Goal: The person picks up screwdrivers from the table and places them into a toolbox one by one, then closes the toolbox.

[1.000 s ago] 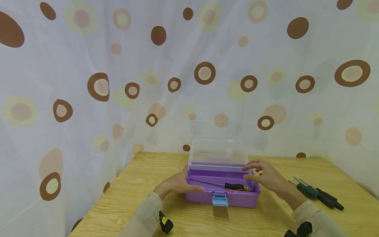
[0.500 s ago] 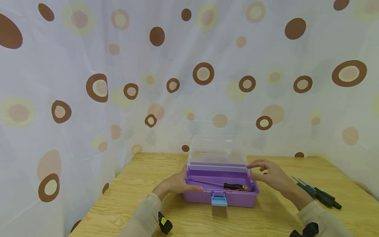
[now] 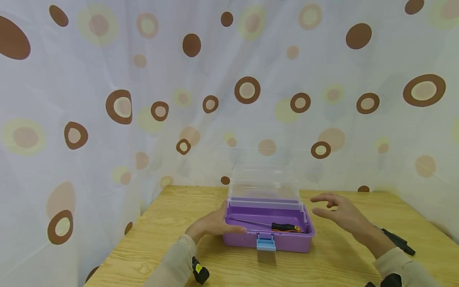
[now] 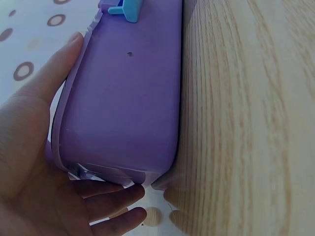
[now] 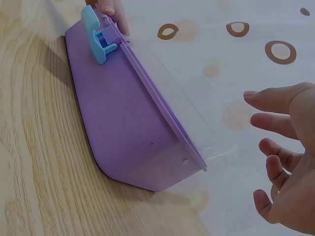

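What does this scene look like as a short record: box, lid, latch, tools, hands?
Box: purple, on the table
Lid: clear, open
Latch: light blue, front of box
Screwdriver: black handle, inside box
Other tools: right of box, partly hidden
Left hand: holds box's left end
Right hand: in the air right of box, holding nothing

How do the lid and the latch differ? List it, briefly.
The lid is see-through; the latch is light blue. The lid is broad and flat, while the latch is far smaller. The lid stands open at the back of the purple box; the latch juts from its front. Both are parts of that box.
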The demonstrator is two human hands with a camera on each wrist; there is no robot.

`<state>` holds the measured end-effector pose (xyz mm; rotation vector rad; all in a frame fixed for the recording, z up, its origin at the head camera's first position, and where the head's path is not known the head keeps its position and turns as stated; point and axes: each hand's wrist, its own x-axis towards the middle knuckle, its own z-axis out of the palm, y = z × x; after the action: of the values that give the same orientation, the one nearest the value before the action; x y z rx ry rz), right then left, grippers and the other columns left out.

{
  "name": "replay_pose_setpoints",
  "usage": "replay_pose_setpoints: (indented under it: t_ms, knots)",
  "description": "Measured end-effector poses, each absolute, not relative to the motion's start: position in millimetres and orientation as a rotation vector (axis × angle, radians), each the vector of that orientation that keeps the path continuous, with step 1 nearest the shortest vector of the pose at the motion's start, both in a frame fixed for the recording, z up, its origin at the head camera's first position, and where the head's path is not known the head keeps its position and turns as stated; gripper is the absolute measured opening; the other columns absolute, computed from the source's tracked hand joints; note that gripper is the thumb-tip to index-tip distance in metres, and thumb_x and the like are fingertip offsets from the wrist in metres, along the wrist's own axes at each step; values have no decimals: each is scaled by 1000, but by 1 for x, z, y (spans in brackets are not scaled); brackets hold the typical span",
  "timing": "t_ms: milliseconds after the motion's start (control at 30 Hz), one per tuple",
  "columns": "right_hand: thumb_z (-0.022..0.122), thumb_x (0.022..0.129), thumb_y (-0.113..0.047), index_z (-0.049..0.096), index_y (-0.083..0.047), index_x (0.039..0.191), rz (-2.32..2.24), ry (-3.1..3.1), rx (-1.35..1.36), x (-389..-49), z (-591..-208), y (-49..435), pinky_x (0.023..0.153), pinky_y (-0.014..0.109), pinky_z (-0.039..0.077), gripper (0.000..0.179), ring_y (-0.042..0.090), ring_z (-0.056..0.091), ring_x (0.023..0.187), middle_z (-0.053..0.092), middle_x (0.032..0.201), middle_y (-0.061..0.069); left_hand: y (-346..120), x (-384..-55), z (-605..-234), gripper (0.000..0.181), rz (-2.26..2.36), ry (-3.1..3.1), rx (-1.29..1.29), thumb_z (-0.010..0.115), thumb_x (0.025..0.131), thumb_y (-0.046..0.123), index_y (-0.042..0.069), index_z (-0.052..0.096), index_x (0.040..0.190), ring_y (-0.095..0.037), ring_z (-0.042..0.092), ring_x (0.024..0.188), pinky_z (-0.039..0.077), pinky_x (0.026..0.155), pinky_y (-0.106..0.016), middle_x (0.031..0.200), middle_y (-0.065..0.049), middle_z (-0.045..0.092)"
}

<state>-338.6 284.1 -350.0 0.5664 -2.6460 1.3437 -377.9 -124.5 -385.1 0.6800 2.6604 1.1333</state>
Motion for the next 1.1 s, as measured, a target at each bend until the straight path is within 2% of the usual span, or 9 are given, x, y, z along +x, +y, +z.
replay_pose_setpoints:
  t_ms: [433, 733, 933, 1100]
  knots:
    - [68, 103, -32, 59, 0, 141, 1264, -2663, 494, -334, -350, 310, 84, 54, 47, 51, 44, 43, 124, 43, 150, 28, -125, -380, -385, 130, 1123, 2654, 700, 82, 81, 57, 9, -3, 166, -44, 44, 139, 34, 113, -60, 160, -24, 37]
    - [67, 103, -34, 60, 1, 140, 1217, -2679, 419, -329, -354, 335, 84, 54, 47, 51, 39, 44, 119, 46, 142, 29, -126, -380, -385, 129, 1123, 2653, 708, 83, 81, 56, 10, -3, 166, -44, 45, 139, 35, 113, -60, 159, -24, 38]
    - [65, 104, -33, 59, 3, 140, 1197, -2693, 394, -328, -357, 348, 83, 51, 46, 51, 36, 43, 116, 41, 146, 31, -126, -380, -385, 130, 1104, 2663, 698, 82, 81, 58, 9, -4, 166, -44, 44, 139, 35, 113, -60, 160, -24, 37]
    - [63, 106, -34, 56, 4, 143, 1195, -2708, 360, -327, -361, 358, 85, 57, 46, 54, 40, 43, 118, 36, 150, 33, -126, -379, -385, 130, 1105, 2665, 693, 82, 81, 58, 9, -4, 166, -44, 45, 139, 35, 113, -60, 160, -24, 38]
